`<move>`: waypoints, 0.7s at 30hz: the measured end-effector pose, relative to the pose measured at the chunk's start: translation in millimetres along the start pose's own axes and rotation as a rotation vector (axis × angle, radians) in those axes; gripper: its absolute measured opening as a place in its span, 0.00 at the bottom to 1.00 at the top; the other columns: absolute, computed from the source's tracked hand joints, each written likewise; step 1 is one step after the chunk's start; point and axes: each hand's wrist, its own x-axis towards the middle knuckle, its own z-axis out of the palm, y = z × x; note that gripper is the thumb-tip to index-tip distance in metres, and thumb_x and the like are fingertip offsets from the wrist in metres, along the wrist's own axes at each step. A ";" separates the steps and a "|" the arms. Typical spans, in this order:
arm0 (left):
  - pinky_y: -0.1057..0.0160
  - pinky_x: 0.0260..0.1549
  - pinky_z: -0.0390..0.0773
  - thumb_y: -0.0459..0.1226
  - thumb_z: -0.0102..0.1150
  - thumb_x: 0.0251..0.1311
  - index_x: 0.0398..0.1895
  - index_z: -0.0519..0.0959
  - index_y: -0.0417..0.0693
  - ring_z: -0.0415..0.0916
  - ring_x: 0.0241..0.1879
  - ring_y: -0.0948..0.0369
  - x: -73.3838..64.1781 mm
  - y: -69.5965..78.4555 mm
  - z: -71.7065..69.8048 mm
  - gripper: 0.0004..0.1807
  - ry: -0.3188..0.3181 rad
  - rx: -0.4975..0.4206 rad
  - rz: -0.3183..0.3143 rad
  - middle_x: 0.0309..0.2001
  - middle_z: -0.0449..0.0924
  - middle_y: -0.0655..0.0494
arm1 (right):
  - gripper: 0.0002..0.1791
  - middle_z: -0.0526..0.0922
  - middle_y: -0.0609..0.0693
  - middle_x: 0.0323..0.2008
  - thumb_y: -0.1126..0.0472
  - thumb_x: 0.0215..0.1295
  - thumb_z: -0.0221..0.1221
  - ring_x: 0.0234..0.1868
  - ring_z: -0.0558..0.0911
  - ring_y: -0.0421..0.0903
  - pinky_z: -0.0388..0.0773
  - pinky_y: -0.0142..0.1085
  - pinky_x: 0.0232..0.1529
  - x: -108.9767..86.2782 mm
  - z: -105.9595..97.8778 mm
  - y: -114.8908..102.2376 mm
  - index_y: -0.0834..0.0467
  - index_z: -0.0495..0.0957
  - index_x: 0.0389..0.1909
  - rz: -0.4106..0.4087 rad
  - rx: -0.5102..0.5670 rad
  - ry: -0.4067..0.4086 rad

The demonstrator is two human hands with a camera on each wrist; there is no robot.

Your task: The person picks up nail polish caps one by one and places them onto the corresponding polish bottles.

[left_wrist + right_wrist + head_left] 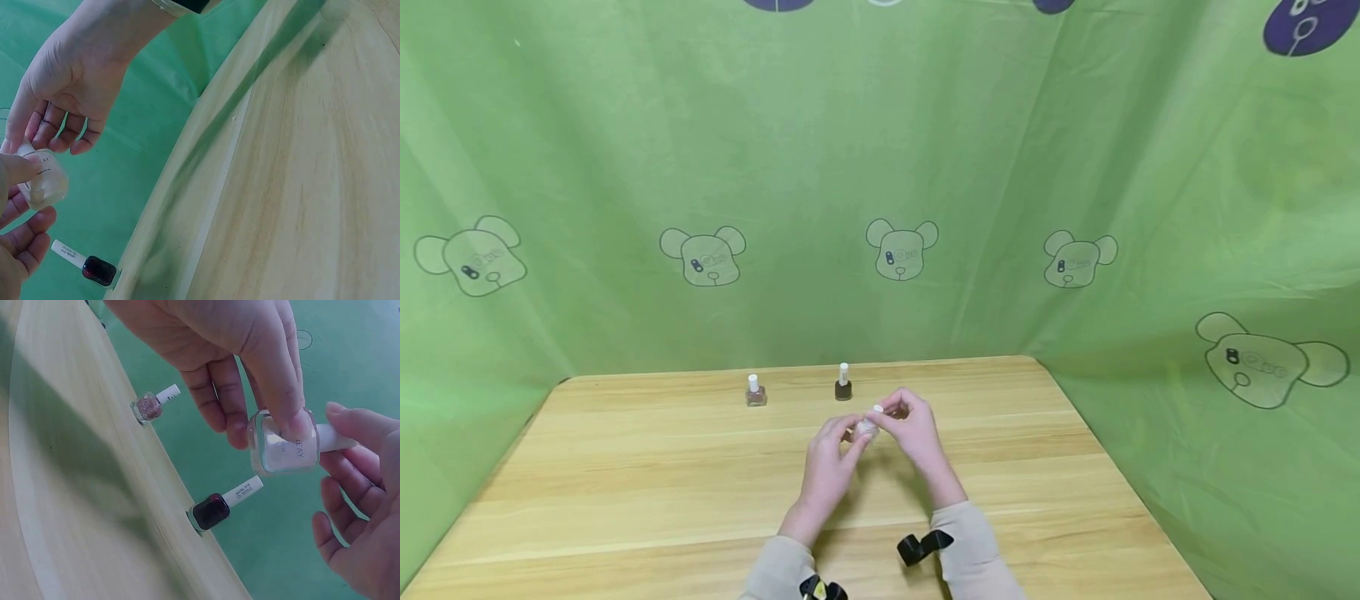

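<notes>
A clear square nail polish bottle [287, 453] with a milky pale filling and printed lettering is held up above the table. My left hand [823, 471] grips its glass body, with the thumb lying across the lettering in the right wrist view. At the other end, my right hand [919, 437] pinches the white cap [336, 439] between thumb and forefinger. The cap sits on the bottle's neck, though whether it is loose I cannot tell. In the right wrist view, the right hand's other fingers [347, 512] are spread below the cap, apart from the glass.
Toward the table's far edge stand a dark nail polish bottle [843, 389] and, to its left, a glittery pinkish one [756, 397], both upright with white caps. Green printed cloth [805, 292] hangs behind and beside the wooden table [625, 500].
</notes>
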 end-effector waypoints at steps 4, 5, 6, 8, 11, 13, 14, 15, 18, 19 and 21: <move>0.55 0.41 0.85 0.37 0.66 0.58 0.48 0.80 0.41 0.80 0.38 0.57 0.7 -0.3 -0.4 0.16 -0.003 -0.020 -0.024 0.44 0.83 0.48 | 0.12 0.83 0.52 0.36 0.61 0.56 0.68 0.38 0.78 0.40 0.76 0.32 0.41 1.2 -1.9 1.0 0.62 0.79 0.39 -0.033 -0.010 -0.051; 0.56 0.42 0.85 0.38 0.65 0.58 0.48 0.80 0.42 0.80 0.39 0.57 0.9 -0.4 -0.6 0.16 -0.004 -0.026 -0.035 0.45 0.83 0.48 | 0.12 0.84 0.53 0.40 0.60 0.58 0.67 0.42 0.78 0.41 0.76 0.33 0.44 1.6 -3.1 1.5 0.60 0.80 0.42 -0.043 -0.014 -0.074; 0.56 0.42 0.85 0.38 0.65 0.58 0.48 0.80 0.41 0.80 0.39 0.57 1.2 -0.5 -0.8 0.16 -0.006 -0.027 -0.039 0.45 0.83 0.48 | 0.13 0.84 0.54 0.43 0.60 0.60 0.66 0.45 0.79 0.41 0.76 0.34 0.46 2.0 -4.4 1.9 0.59 0.80 0.45 -0.054 -0.019 -0.101; 0.57 0.43 0.84 0.38 0.65 0.59 0.49 0.80 0.41 0.80 0.40 0.57 1.7 -0.7 -1.2 0.16 -0.006 -0.040 -0.053 0.46 0.83 0.48 | 0.16 0.84 0.54 0.50 0.59 0.64 0.63 0.52 0.79 0.44 0.75 0.37 0.52 2.7 -7.2 2.7 0.58 0.79 0.52 -0.077 -0.019 -0.162; 0.59 0.43 0.85 0.38 0.64 0.59 0.49 0.80 0.42 0.81 0.40 0.56 2.1 -1.3 -1.4 0.16 -0.008 -0.058 -0.071 0.46 0.84 0.47 | 0.20 0.83 0.55 0.55 0.58 0.67 0.60 0.57 0.79 0.48 0.74 0.41 0.58 2.9 -11.5 2.4 0.57 0.76 0.58 -0.098 -0.021 -0.252; 0.60 0.44 0.85 0.39 0.64 0.59 0.49 0.80 0.42 0.81 0.41 0.56 2.2 -1.9 -1.3 0.16 -0.008 -0.073 -0.083 0.47 0.84 0.47 | 0.20 0.82 0.55 0.56 0.58 0.67 0.59 0.57 0.80 0.49 0.74 0.44 0.61 2.4 -13.6 1.1 0.57 0.75 0.59 -0.089 -0.009 -0.293; 0.60 0.44 0.85 0.39 0.64 0.59 0.50 0.80 0.42 0.81 0.41 0.56 2.2 -2.1 -1.2 0.17 -0.008 -0.076 -0.083 0.47 0.84 0.47 | 0.20 0.82 0.55 0.56 0.57 0.68 0.59 0.56 0.81 0.49 0.74 0.45 0.62 2.0 -14.3 0.2 0.57 0.76 0.59 -0.080 -0.006 -0.305; 0.61 0.44 0.85 0.39 0.64 0.59 0.50 0.80 0.42 0.81 0.41 0.56 2.2 -2.4 -1.1 0.17 -0.008 -0.077 -0.085 0.47 0.84 0.48 | 0.20 0.83 0.56 0.55 0.57 0.68 0.59 0.56 0.81 0.50 0.74 0.46 0.62 1.5 -14.8 -0.7 0.58 0.76 0.59 -0.070 -0.003 -0.313; 0.62 0.44 0.85 0.40 0.64 0.59 0.50 0.80 0.42 0.81 0.40 0.56 2.1 -3.2 -0.4 0.17 -0.011 -0.077 -0.086 0.46 0.84 0.48 | 0.18 0.84 0.55 0.53 0.57 0.67 0.59 0.53 0.82 0.49 0.73 0.49 0.63 0.2 -15.7 -2.2 0.57 0.78 0.56 -0.048 -0.007 -0.302; 0.61 0.43 0.85 0.40 0.64 0.60 0.49 0.81 0.42 0.81 0.40 0.56 2.0 -3.5 -0.1 0.17 -0.010 -0.077 -0.080 0.46 0.84 0.47 | 0.18 0.85 0.55 0.52 0.57 0.67 0.60 0.52 0.82 0.49 0.72 0.51 0.63 0.0 -15.6 -2.5 0.57 0.78 0.55 -0.048 -0.016 -0.291; 0.61 0.43 0.85 0.39 0.64 0.59 0.49 0.81 0.42 0.81 0.40 0.55 1.5 -3.1 0.2 0.17 -0.012 -0.076 -0.082 0.46 0.84 0.47 | 0.17 0.85 0.55 0.51 0.57 0.66 0.60 0.51 0.82 0.49 0.71 0.54 0.63 -0.3 -15.5 -2.0 0.57 0.79 0.54 -0.049 -0.033 -0.270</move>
